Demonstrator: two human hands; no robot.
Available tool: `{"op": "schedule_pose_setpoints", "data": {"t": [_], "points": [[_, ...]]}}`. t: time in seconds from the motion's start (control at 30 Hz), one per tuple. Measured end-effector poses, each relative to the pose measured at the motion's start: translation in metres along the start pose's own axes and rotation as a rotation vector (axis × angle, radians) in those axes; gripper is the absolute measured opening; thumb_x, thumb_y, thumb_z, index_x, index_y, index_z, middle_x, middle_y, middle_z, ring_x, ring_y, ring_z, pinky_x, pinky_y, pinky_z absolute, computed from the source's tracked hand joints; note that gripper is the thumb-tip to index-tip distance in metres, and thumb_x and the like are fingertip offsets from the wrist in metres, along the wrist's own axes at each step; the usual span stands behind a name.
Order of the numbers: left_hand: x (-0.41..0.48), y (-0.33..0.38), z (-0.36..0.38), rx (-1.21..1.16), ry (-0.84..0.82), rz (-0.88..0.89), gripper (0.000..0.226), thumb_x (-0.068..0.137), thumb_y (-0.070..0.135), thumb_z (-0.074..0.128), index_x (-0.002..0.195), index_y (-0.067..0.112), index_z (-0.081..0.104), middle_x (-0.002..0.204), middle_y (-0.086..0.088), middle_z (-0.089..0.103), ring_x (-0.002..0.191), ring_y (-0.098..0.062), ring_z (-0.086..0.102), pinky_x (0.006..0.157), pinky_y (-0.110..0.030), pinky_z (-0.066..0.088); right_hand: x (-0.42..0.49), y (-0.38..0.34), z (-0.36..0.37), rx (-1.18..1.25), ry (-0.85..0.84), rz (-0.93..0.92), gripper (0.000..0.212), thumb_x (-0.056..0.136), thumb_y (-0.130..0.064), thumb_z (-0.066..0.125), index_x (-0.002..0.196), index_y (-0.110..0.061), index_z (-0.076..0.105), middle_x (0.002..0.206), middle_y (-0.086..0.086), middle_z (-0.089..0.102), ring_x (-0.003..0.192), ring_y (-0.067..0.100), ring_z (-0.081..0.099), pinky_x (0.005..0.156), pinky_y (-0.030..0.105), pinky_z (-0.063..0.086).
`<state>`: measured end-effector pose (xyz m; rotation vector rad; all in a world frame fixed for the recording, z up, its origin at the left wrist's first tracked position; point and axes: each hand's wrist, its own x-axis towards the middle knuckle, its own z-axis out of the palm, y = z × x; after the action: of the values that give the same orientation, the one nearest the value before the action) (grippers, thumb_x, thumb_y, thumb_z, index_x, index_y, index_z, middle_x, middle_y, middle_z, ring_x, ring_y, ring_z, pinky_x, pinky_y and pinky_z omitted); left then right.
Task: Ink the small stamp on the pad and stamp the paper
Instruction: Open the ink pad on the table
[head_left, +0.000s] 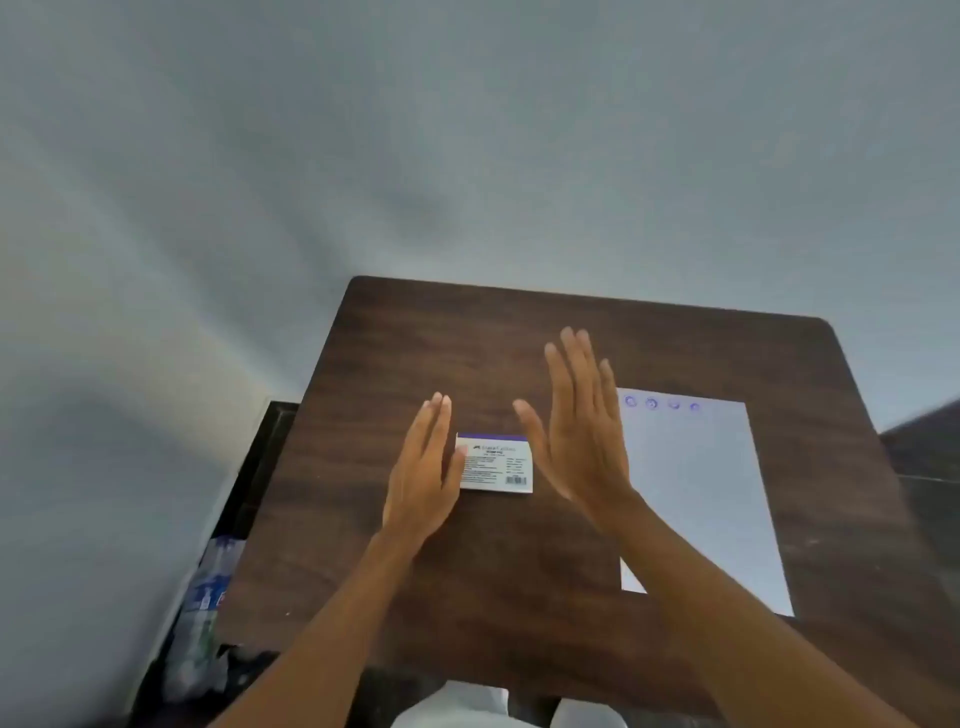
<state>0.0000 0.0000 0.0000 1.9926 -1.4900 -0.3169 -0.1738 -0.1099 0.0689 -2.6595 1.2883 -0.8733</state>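
Both hands flat-open, empty: left hand touches the white labelled ink-pad box, right hand hovers beside it. I'd judge the box light, rigid; grip its side edges. No stamp visible; white paper sheet lies right.

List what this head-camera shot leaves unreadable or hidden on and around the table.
- Small stamp: not visible anywhere in the head view; both hands look open and empty.
- Ink pad box: label print too small and blurred to read; left hand covers its left edge.
- Paper: four blue marks too small to read; right hand and forearm hide its left side.
- Plastic bottles beside the table: blurred.
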Motion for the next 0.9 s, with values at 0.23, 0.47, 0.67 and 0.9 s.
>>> {"op": "schedule_pose_setpoints", "data": {"t": [0.23, 0.47, 0.67, 0.9], "points": [[-0.019, -0.043, 0.024, -0.016, -0.217, -0.091, 0.084, 0.092, 0.042, 0.061, 0.156, 0.025, 0.009, 0.163, 0.010, 0.011, 0.148, 0.000, 0.001, 0.110, -0.026, 0.024, -0.062, 0.009, 0.059, 0.072, -0.428, 0.059, 0.074, 0.088, -0.045, 0.059, 0.147, -0.019, 0.023, 0.158, 0.005, 0.025, 0.146, 0.020, 0.020, 0.114, 0.044, 0.033], [0.006, -0.064, 0.036, 0.047, -0.347, 0.017, 0.094, 0.083, 0.047, 0.070, 0.155, 0.019, 0.016, 0.161, 0.006, 0.021, 0.149, -0.011, 0.011, 0.120, -0.035, 0.019, -0.065, 0.019, 0.091, 0.072, -0.661, 0.059, 0.083, 0.085, -0.047, 0.064, 0.149, -0.025, 0.016, 0.161, 0.001, 0.017, 0.147, 0.022, 0.016, 0.114, 0.041, 0.029], [0.017, -0.075, 0.037, -0.001, -0.357, 0.048, 0.097, 0.080, 0.051, 0.071, 0.155, 0.021, 0.017, 0.160, 0.007, 0.025, 0.148, -0.011, 0.013, 0.117, -0.031, 0.016, -0.056, 0.026, 0.101, 0.060, -0.749, 0.106, 0.084, 0.084, -0.046, 0.066, 0.150, -0.024, 0.020, 0.160, -0.002, 0.019, 0.147, 0.019, 0.015, 0.115, 0.043, 0.029], [0.019, -0.080, 0.039, -0.051, -0.365, 0.000, 0.098, 0.078, 0.056, 0.069, 0.155, 0.027, 0.016, 0.159, 0.015, 0.026, 0.147, -0.003, 0.011, 0.116, -0.035, 0.022, -0.047, 0.032, 0.093, 0.095, -0.822, 0.078, 0.071, 0.090, -0.049, 0.054, 0.149, -0.027, 0.020, 0.160, -0.005, 0.019, 0.147, 0.016, 0.015, 0.115, 0.039, 0.026]]}}
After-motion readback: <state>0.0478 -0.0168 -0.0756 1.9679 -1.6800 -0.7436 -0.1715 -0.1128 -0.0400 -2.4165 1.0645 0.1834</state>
